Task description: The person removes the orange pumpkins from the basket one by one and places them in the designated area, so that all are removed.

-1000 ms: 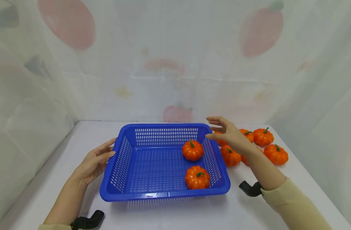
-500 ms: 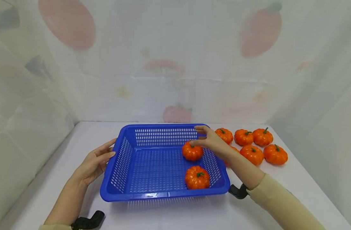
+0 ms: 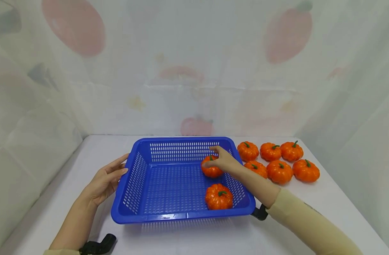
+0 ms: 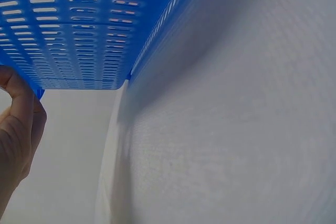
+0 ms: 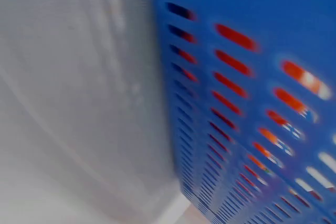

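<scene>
Right hand [image 3: 224, 161] curled round the far pumpkin [image 3: 211, 170] in the basket [image 3: 181, 215], left hand [image 3: 106, 179] flat against its side; loose grip could drop it

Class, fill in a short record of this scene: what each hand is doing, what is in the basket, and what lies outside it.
left hand: open, fingers against the left wall of the blue basket
right hand: reaching into the basket, fingers on the far pumpkin
also in basket: near pumpkin
outside basket: six pumpkins on the white table, right of the basket
</scene>
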### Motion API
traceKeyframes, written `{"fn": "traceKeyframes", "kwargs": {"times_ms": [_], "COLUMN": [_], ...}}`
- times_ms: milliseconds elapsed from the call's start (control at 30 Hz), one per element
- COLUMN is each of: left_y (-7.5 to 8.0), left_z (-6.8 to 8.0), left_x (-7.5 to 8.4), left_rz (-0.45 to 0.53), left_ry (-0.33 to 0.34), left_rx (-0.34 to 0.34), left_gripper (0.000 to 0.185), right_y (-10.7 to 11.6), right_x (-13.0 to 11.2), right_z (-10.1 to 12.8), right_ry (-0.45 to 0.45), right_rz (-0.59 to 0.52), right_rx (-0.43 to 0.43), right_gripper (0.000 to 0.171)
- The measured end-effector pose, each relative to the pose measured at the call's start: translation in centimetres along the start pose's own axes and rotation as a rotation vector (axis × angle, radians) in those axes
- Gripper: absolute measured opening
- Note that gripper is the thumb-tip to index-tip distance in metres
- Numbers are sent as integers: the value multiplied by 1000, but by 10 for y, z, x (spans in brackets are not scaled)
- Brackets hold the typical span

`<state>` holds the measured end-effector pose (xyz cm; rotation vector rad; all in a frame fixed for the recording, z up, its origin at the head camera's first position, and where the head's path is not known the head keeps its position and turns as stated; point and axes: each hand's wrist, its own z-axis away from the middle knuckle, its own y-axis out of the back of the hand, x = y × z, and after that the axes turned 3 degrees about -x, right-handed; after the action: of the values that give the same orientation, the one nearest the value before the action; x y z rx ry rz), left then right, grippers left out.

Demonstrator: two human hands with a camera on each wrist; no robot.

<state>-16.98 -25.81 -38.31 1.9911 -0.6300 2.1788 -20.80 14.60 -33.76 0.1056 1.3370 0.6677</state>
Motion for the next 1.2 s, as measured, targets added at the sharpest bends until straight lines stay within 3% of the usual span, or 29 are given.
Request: {"fn": "traceKeyframes", "kwargs": {"times_ms": [533, 733, 1200], "left_y": [-1, -1, -1], "left_z": [0, 1, 2], "left_x": [3, 1, 1], "left_rz": [10, 18, 3], "left_ry": [-9, -25, -11], "left_rx": [-7, -27, -12], "left_gripper": [55, 53, 55], "right_y": [-12, -15, -14], "right_x": [9, 8, 8], "right_z": [-8, -6, -3], "right_ry": [-38, -45, -1], "right_rz": [337, 437, 403], "right_rx": [45, 44, 70], "right_gripper": [95, 91, 86]}}
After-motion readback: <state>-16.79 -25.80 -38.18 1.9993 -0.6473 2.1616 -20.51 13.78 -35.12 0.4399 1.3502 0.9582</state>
